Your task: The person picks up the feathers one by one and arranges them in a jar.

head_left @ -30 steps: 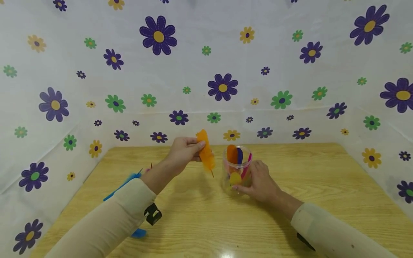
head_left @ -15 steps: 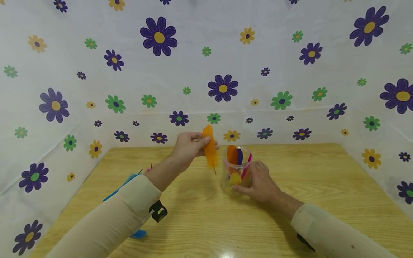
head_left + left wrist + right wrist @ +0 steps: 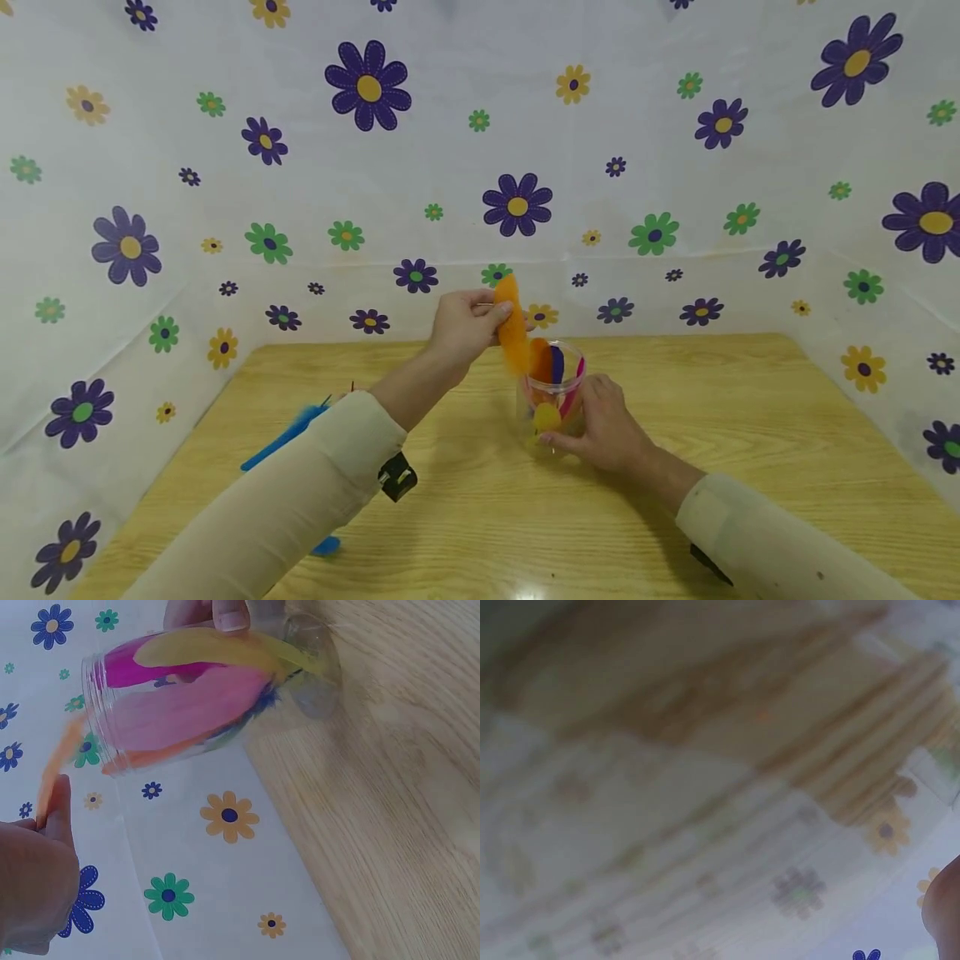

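Observation:
An orange feather [image 3: 512, 325] is pinched between the thumb and fingers of my left hand [image 3: 467, 327], its lower end at the rim of a clear plastic jar [image 3: 567, 348]. My right hand [image 3: 609, 423] grips the jar from its right side as it stands on the table. Inside the jar are several feathers; in the left wrist view I make out a pink feather [image 3: 187, 709], a yellow feather [image 3: 202, 646], a magenta feather [image 3: 124, 669] and an orange one along the side. The right wrist view is blurred and shows little of the hand.
Blue feathers [image 3: 288, 437] lie on the wooden table [image 3: 465, 517] at the left, partly hidden by my left sleeve. Another blue feather [image 3: 327, 547] pokes out below that arm. A white flowered cloth [image 3: 450, 150] hangs behind the table and along both sides.
My left hand has carried the orange feather rightward and slightly up, from left of the jar to its rim. The right hand and the jar have stayed in place.

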`<state>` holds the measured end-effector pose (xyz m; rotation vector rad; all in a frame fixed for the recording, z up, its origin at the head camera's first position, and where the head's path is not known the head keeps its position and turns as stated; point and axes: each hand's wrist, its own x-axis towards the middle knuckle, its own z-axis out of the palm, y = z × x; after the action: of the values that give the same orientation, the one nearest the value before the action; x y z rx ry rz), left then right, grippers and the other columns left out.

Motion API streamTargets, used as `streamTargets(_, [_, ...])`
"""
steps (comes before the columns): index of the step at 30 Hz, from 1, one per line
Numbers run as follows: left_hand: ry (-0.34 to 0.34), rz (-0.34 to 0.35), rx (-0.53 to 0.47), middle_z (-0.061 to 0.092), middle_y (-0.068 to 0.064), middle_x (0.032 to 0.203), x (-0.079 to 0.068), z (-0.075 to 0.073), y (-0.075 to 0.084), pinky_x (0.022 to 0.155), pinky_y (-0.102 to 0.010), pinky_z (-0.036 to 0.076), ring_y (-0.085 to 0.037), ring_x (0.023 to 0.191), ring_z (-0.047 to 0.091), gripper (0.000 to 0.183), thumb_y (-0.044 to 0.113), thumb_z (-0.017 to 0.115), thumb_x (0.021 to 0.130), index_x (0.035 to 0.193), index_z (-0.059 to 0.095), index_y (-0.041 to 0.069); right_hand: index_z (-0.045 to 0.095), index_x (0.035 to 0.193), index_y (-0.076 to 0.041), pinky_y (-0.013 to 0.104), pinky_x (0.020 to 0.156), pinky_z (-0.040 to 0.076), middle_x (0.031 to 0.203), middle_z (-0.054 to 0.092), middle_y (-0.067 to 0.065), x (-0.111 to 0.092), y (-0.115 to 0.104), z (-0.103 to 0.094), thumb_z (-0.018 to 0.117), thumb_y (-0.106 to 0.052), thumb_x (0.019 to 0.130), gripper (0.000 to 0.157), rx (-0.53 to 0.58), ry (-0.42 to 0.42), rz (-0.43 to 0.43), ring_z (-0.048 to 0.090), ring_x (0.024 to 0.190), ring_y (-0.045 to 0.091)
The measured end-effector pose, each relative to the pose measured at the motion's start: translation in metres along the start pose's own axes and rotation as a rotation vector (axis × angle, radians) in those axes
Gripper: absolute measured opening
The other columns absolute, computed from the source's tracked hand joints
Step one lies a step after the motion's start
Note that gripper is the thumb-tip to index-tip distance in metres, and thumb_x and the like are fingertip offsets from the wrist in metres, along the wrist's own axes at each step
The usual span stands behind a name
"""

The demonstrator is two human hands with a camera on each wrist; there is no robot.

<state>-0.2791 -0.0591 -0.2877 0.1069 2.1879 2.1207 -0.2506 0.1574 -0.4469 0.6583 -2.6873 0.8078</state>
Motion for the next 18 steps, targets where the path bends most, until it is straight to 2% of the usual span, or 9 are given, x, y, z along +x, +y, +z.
streamTargets(6, [-0.052, 0.026, -0.047, 0.069, -0.021, 0.120, 0.004, 0.011, 0.006, 0.092, -0.037, 0.055, -0.032, 0.111, 0.069, 0.038, 0.010, 0.053, 0.103, 0.136, 0.050, -0.009, 0.045, 0.135, -0.009, 0.055, 0.117, 0.023, 0.131, 0.058, 0.011, 0.001, -0.001, -0.001, 0.075, -0.062, 0.079, 0.082, -0.012, -0.004, -0.001, 0.045, 0.128, 0.032])
streamTargets(12, [-0.085, 0.063, -0.094, 0.073, -0.017, 0.113, 0.007, 0.018, 0.013, 0.092, -0.036, 0.055, -0.027, 0.104, 0.073, 0.032, 0.012, 0.052, 0.103, 0.130, 0.056, -0.005, 0.043, 0.138, -0.009, 0.055, 0.118, 0.022, 0.134, 0.057, 0.012, 0.002, -0.004, -0.004, 0.075, -0.062, 0.079, 0.085, 0.011, -0.027, 0.007, 0.044, 0.130, 0.032])
streamTargets(15, [-0.110, 0.048, -0.080, 0.073, -0.013, 0.112, 0.008, 0.023, 0.012, 0.095, -0.037, 0.054, -0.022, 0.102, 0.073, 0.029, 0.014, 0.053, 0.103, 0.127, 0.057, -0.002, 0.043, 0.138, -0.009, 0.055, 0.116, 0.025, 0.134, 0.057, 0.011, 0.002, -0.005, -0.004, 0.074, -0.064, 0.079, 0.086, 0.003, -0.028, 0.017, 0.044, 0.129, 0.031])
streamTargets(18, [-0.147, 0.015, -0.052, 0.073, -0.013, 0.115, 0.008, 0.025, 0.007, 0.099, -0.040, 0.052, -0.023, 0.104, 0.073, 0.030, 0.014, 0.053, 0.103, 0.128, 0.056, -0.001, 0.044, 0.138, -0.009, 0.054, 0.116, 0.025, 0.133, 0.058, 0.011, 0.002, -0.004, -0.003, 0.073, -0.064, 0.079, 0.085, -0.003, -0.023, 0.014, 0.045, 0.126, 0.030])
